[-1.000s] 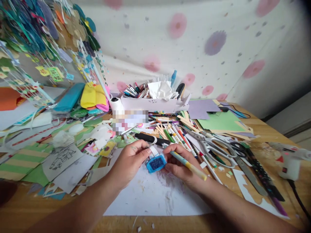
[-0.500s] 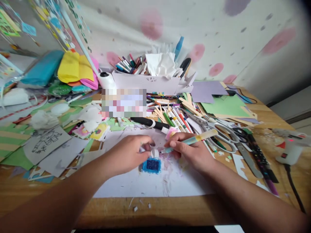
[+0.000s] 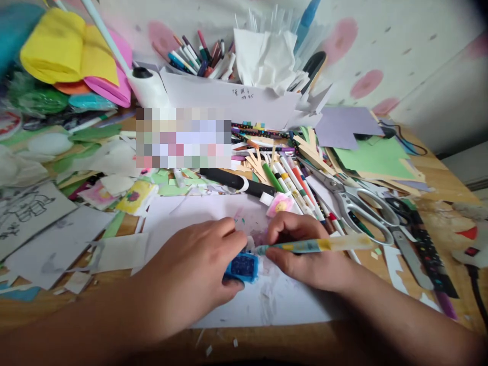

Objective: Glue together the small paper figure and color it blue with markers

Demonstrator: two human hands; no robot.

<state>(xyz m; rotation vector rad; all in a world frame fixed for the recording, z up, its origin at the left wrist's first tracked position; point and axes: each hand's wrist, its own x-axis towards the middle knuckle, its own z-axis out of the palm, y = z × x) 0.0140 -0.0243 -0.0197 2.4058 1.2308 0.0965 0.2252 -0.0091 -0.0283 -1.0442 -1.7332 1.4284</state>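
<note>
A small rectangular piece [image 3: 244, 267], bright blue at the edges and dark blue in the middle, lies over a white paper sheet [image 3: 217, 312]. My left hand [image 3: 206, 254] grips its left side between thumb and fingers. In my right hand [image 3: 301, 249] is a slim marker [image 3: 316, 245] with a pale yellow and teal barrel. The marker's tip points left and is close to the piece's upper edge; I cannot tell whether they touch. A small whitish part [image 3: 250, 243] shows behind the piece, partly hidden by my fingers.
Large silver scissors [image 3: 362, 208] and several markers [image 3: 293, 185] lie to the right. A glue gun [image 3: 470, 244] is at the right edge. Behind stand a white box [image 3: 229, 99] with pens and a thread spool [image 3: 150, 94]. Paper scraps [image 3: 57, 244] cover the left.
My left hand has closed onto the blue piece, which was lying free below my fingers. The marker's tip has moved to the piece's upper edge. The view has moved closer.
</note>
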